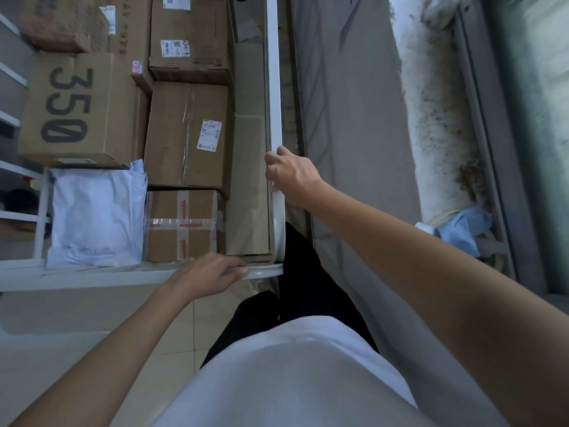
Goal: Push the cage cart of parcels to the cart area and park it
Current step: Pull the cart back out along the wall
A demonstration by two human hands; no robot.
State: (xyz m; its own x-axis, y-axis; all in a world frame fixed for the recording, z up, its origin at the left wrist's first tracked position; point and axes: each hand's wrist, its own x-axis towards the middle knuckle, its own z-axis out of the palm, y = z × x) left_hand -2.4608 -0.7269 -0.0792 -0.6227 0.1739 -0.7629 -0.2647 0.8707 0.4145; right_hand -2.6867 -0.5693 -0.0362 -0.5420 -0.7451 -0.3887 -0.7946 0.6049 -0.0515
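I look down into a white metal cage cart (274,87) full of parcels: a brown box marked 350 (77,109), a taped carton (187,134), a smaller box with red-printed tape (181,224) and a white poly mailer (95,217). My left hand (209,274) grips the cart's near top rail close to its right corner, fingers curled over the bar. My right hand (291,177) grips the right side rail further forward, fingers wrapped round it. I stand at the cart's near right corner.
A grey concrete strip (354,134) runs along the cart's right side. Beyond it lies a rough whitish kerb (437,118) and a green glass wall (535,118). Blue cloth (462,229) lies by the kerb. Pale floor tiles (172,328) are under my feet.
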